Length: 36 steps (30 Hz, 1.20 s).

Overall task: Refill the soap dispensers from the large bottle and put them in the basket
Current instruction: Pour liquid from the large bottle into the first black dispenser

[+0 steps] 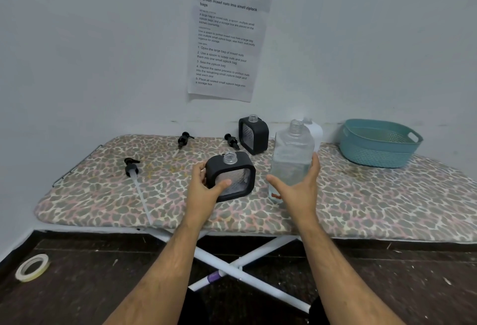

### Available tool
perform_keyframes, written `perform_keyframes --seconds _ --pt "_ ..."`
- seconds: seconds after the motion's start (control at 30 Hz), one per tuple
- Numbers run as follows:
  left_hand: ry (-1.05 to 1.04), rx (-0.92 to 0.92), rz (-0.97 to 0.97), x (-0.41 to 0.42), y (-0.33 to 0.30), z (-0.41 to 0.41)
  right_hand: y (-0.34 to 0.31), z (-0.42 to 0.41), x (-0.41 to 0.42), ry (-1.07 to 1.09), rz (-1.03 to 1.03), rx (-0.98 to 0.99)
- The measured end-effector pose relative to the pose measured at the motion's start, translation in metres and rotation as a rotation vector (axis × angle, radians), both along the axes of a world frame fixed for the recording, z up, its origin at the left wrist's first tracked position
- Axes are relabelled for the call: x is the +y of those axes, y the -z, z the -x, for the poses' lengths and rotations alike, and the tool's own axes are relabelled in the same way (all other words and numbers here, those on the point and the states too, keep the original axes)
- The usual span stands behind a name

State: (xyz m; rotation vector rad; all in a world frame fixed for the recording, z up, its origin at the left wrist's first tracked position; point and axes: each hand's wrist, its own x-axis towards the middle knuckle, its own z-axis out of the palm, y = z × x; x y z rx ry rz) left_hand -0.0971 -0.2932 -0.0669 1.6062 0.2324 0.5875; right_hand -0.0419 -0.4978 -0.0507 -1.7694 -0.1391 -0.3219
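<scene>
A black-framed soap dispenser (233, 173) with an open clear neck stands near the front of the ironing board (108, 195); my left hand (206, 186) grips its left side, thumb across the clear front. The large clear bottle (291, 154), uncapped and part full, stands just to its right. My right hand (299, 188) is spread around the bottle's lower part, fingers straight along its right side. A second black dispenser (254, 135), also uncapped, stands further back. A white dispenser (315, 131) shows partly behind the large bottle. The teal basket (379, 144) sits at the back right.
Three black pump heads lie on the board: one with a long tube at the left (132, 167), two near the back (183, 140) (231, 141). A printed sheet (227, 41) hangs on the wall. A tape roll (32, 267) lies on the dark floor at left.
</scene>
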Motion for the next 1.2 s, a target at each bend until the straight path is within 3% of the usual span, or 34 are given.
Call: perform_keyframes --seconds 0.3,0.47,0.73,1.2 --pt "-0.155 0.021 -0.154 -0.013 -0.006 0.008 0.002 -0.001 0.013 0.139 0.114 -0.024" --pt "-0.077 0.021 -0.155 -0.014 -0.008 0.015 0.002 -0.006 0.015 0.171 0.144 -0.039" --pt "0.054 -0.001 -0.114 -0.006 -0.004 0.016 -0.005 -0.012 -0.002 -0.012 0.150 -0.018" --pt "0.081 0.024 -0.052 -0.004 -0.005 0.016 -0.026 0.015 -0.032 -0.316 0.291 -0.010"
